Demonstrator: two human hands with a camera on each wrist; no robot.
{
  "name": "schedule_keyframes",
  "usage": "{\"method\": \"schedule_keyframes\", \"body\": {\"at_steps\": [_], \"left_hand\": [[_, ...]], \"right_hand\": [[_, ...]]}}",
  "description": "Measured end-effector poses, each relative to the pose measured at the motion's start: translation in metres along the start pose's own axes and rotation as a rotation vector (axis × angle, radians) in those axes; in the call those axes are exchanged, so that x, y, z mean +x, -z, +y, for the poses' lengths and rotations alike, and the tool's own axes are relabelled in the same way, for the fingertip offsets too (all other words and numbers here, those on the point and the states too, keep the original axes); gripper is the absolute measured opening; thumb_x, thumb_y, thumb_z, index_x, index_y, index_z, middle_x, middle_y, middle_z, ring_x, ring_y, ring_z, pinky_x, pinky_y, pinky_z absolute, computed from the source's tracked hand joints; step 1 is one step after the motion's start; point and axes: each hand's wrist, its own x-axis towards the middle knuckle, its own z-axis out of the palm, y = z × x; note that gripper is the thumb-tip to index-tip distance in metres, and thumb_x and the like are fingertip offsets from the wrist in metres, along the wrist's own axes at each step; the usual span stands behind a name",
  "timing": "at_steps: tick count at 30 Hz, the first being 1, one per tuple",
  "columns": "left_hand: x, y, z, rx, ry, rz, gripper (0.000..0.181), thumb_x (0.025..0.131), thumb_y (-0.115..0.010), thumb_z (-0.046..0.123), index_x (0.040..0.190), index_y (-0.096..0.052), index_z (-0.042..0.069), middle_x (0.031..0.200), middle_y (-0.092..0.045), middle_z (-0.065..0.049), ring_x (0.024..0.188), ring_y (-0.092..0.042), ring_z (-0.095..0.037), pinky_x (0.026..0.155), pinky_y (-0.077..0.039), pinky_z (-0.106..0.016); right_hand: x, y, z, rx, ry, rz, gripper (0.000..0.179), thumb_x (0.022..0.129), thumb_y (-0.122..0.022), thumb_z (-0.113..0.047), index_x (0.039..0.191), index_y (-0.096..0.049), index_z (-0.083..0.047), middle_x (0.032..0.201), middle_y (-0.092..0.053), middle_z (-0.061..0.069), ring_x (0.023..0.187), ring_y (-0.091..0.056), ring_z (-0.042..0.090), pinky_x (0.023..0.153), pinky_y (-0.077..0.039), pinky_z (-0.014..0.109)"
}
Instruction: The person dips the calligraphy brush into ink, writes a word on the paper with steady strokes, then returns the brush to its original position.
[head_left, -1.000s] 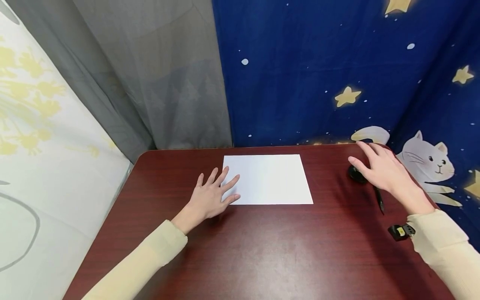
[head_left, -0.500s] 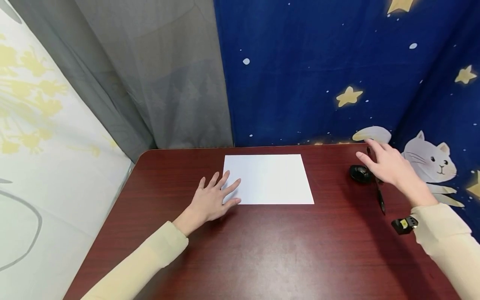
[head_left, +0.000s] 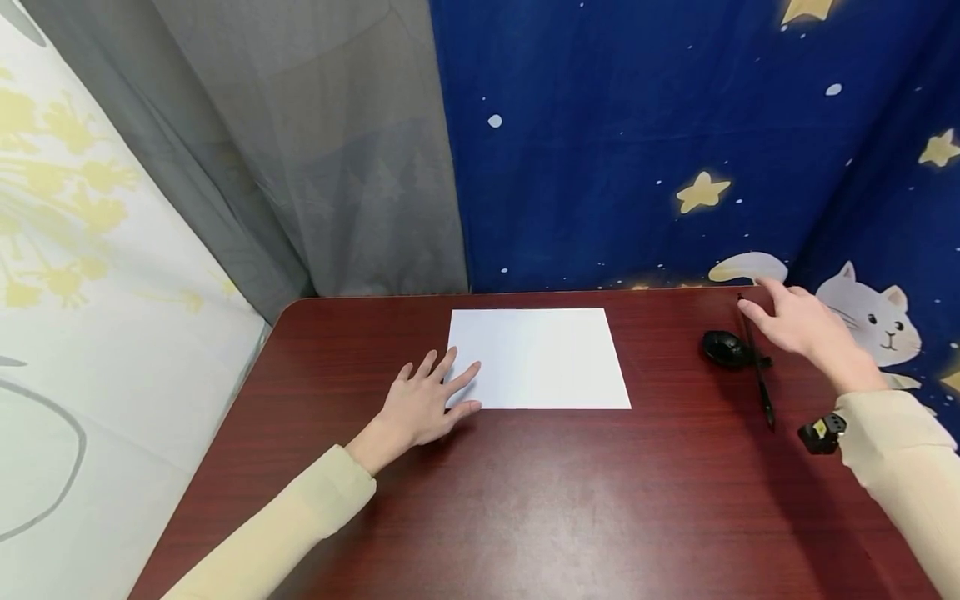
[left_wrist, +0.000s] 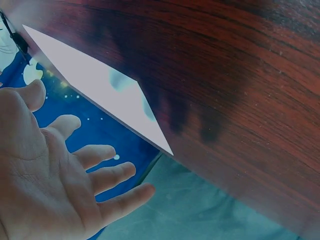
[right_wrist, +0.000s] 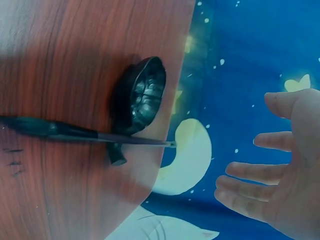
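Note:
A sheet of white paper (head_left: 540,358) lies flat on the table. My left hand (head_left: 423,402) hovers at its left edge, fingers spread, shadows falling on the sheet in the left wrist view. Toward the right stands a small black ink dish (head_left: 724,348) with a hollow, ridged bowl and a short stub handle. Across that stub rests a dark writing brush (right_wrist: 60,130), its bristle end pointing toward the near side and its thin shaft end toward the back. Just right of the brush's far end, my right hand (head_left: 806,329) is held in the air, fingers extended and holding nothing.
The reddish-brown wooden table (head_left: 525,500) ends close behind the paper and dish. Behind it hang a grey curtain (head_left: 360,167) and a blue star-patterned curtain (head_left: 585,150). A small black camera (head_left: 821,433) sits at my right wrist.
My right hand has moved to the right, off the dish and brush, which now show uncovered. The left hand has barely moved; the paper lies as before.

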Motion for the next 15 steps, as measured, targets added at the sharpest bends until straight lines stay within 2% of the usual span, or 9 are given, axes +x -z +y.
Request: {"method": "schedule_keyframes", "body": {"at_steps": [4,15], "left_hand": [[0.001,0.001,-0.001,0.006,-0.001,0.012,0.067,0.101,-0.037,0.066,0.159,-0.033,0.033,0.163,-0.030,-0.015,0.146,-0.033,-0.039,0.109,-0.035,-0.061],[0.002,0.000,0.001,0.003,-0.017,-0.005,0.067,0.101,-0.038,0.066,0.160,-0.033,0.032,0.162,-0.031,-0.016,0.146,-0.033,-0.040,0.109,-0.035,-0.061]], "right_hand": [[0.002,-0.001,0.005,-0.008,-0.012,-0.010,0.078,0.106,-0.029,-0.057,0.153,-0.022,0.005,0.137,-0.029,0.051,0.123,-0.033,0.067,0.095,-0.030,0.078],[0.008,-0.005,0.019,-0.031,-0.038,-0.025,0.071,0.106,-0.032,-0.051,0.148,-0.024,0.005,0.129,-0.035,0.051,0.115,-0.039,0.068,0.087,-0.035,0.078]]}}
